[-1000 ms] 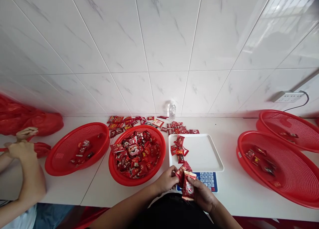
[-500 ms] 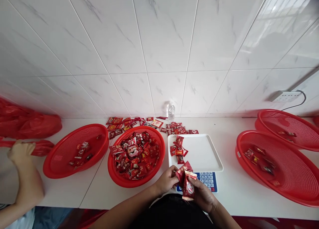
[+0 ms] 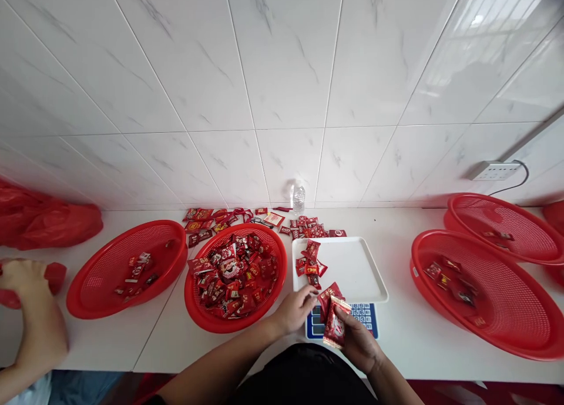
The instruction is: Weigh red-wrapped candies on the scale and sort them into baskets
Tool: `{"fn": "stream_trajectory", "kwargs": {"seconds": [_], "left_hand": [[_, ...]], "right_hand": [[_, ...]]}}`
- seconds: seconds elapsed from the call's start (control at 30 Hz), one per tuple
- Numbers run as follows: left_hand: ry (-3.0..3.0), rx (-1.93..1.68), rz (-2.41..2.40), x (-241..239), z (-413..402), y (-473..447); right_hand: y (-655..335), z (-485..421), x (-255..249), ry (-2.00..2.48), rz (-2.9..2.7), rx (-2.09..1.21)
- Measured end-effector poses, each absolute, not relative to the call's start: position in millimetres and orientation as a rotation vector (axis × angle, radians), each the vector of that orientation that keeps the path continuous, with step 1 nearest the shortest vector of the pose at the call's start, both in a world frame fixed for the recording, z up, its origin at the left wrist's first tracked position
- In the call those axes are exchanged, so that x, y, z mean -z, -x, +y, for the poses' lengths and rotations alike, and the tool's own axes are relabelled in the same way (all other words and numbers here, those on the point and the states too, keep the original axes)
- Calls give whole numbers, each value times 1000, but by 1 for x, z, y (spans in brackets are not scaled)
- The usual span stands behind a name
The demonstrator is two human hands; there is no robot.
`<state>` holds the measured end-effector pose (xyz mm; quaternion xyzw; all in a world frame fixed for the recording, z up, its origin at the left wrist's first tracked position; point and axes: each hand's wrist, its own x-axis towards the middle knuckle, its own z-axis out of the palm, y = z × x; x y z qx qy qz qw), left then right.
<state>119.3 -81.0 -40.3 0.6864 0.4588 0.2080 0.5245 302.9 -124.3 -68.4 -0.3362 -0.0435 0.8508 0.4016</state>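
Observation:
My right hand (image 3: 359, 341) is closed on several red candy packets (image 3: 336, 325), fanned out over the front of a blue-keyed scale (image 3: 365, 318). To the left of them, my left hand (image 3: 294, 311) has its fingertips slightly apart, close to the edge of the rear packet (image 3: 328, 294); nothing shows between them. The scale carries a white tray (image 3: 359, 270), with a few red wrapped candies (image 3: 312, 268) lying along its left side. Just left of my left hand stands a red basket (image 3: 192, 299) heaped with candy packets.
Small packets (image 3: 306, 227) and a clear bottle (image 3: 298, 199) lie and stand behind the tray. Red baskets (image 3: 520, 287) with few candies are on the right, another basket (image 3: 88, 287) left. A co-worker's hand (image 3: 22, 275) grips red plastic at far left.
My left hand has come away from the packets, moving slightly left. The packets stay in my right hand, tilted a little differently. The co-worker's hand has moved left with the red plastic.

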Motion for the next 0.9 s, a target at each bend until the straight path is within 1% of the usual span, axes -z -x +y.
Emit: {"fn": "stream_trajectory", "kwargs": {"seconds": [0.2, 0.3, 0.37, 0.6, 0.8, 0.9], "left_hand": [[-1852, -682, 1493, 55, -3, -124], [-1768, -526, 1727, 59, 38, -130], [-1680, -463, 1797, 63, 57, -135], [-1519, -470, 1720, 79, 81, -151], [-1528, -448, 1507, 67, 75, -137], [-1596, -432, 1502, 62, 65, -128]], "right_hand": [[-315, -128, 72, 863, -67, -2156], [-322, -131, 69, 849, -109, -2163], [-328, -132, 67, 840, -111, -2151], [-346, -136, 65, 815, -126, -2124], [-348, -136, 67, 765, -95, -2168], [-345, -134, 68, 745, -89, -2182]]}}
